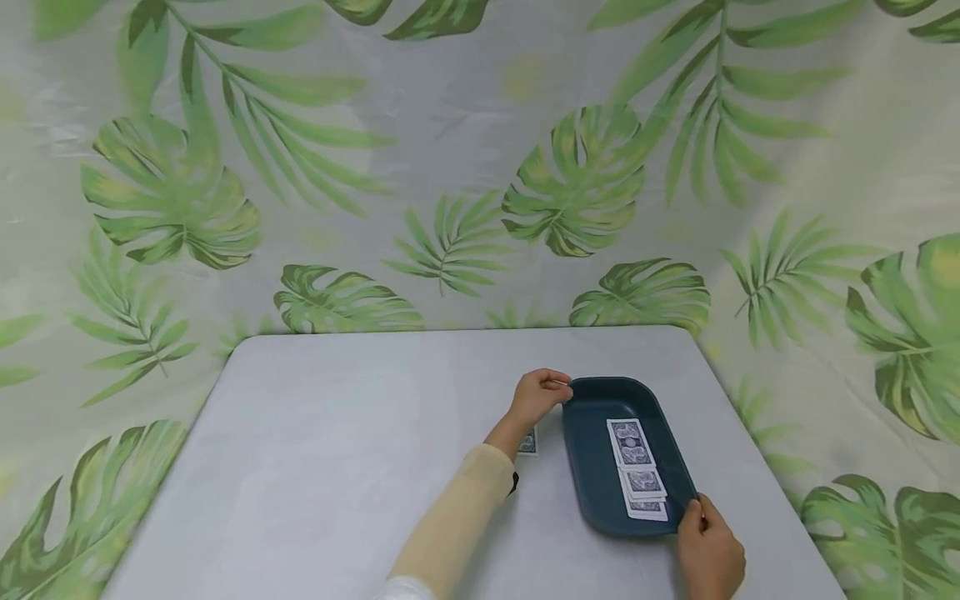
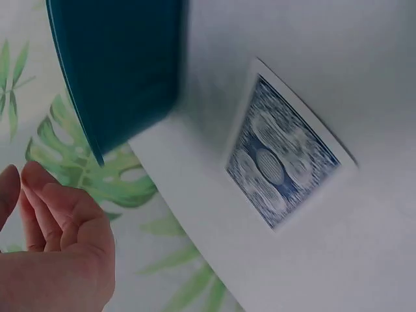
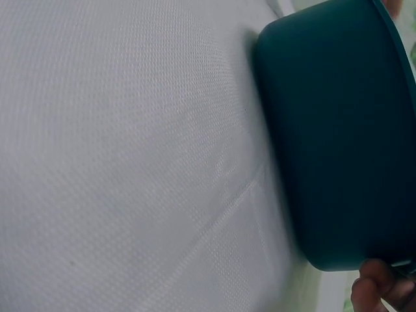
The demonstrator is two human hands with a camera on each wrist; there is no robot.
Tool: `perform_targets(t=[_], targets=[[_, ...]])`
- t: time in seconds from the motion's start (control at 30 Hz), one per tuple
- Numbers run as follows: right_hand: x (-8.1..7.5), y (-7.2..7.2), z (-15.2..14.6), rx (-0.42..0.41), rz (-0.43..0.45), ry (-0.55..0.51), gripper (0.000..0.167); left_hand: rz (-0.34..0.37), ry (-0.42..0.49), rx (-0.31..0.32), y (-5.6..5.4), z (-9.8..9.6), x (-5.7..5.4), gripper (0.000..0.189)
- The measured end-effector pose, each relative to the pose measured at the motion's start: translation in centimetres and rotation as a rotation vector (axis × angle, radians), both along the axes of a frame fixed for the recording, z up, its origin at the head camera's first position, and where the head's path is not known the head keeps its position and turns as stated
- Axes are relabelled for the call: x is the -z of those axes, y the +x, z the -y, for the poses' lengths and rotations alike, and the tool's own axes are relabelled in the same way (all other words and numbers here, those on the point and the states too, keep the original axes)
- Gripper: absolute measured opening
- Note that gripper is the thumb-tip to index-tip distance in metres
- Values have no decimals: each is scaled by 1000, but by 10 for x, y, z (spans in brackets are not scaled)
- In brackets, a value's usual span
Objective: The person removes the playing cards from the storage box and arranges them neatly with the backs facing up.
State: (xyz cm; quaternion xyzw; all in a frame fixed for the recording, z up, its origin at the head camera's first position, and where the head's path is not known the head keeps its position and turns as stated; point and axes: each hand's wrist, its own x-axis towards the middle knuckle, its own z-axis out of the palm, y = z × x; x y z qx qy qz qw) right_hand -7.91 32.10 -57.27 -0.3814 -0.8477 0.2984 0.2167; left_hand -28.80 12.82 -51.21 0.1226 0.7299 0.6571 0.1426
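A dark teal tray [image 1: 592,492] stands on the right half of the table, with several overlapping playing cards [image 1: 633,450] lying back up inside it. My right hand [image 1: 711,546] grips the tray's rim at the near right corner, thumb on top. At the far left corner is my left hand [image 1: 536,396], its fingers loosely bent. In the left wrist view a gap shows between that hand [image 2: 68,240] and the tray [image 2: 117,71]. Another playing card [image 2: 286,153], blue-patterned back up, lies on the table; in the head view my left wrist partly covers it.
A white cloth covers the table [image 1: 315,450], whose far edge meets a hanging leaf-print sheet [image 1: 450,167]. The tray stands near the table's right edge. My left forearm [image 1: 457,517] reaches across the near middle.
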Motion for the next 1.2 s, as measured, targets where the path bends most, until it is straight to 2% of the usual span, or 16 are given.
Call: perform_targets(t=[0.2, 0.33, 0.47, 0.63, 0.83, 0.97, 1.07, 1.2], targets=[[-4, 1, 3, 1, -19, 20, 38, 52, 44, 84, 5, -34, -1, 22], [-4, 3, 3, 2, -27, 35, 37, 40, 2, 129, 9, -53, 1, 22], [-4, 3, 4, 3, -46, 54, 36, -43, -144, 151, 9, -70, 8, 22], [-5, 2, 3, -8, -69, 78, 36, -134, -364, 112, 8, -87, 17, 18], [-7, 3, 4, -29, -26, 74, 37, -173, -488, 44, 13, -99, 36, 18], [-8, 4, 5, -33, -3, 67, 37, -206, -560, 69, 15, -101, 44, 29], [-9, 5, 5, -23, 3, 66, 37, -209, -609, 98, 15, -102, 44, 39], [-9, 5, 4, -9, 6, 71, 37, -230, -709, 104, 16, -106, 41, 44]])
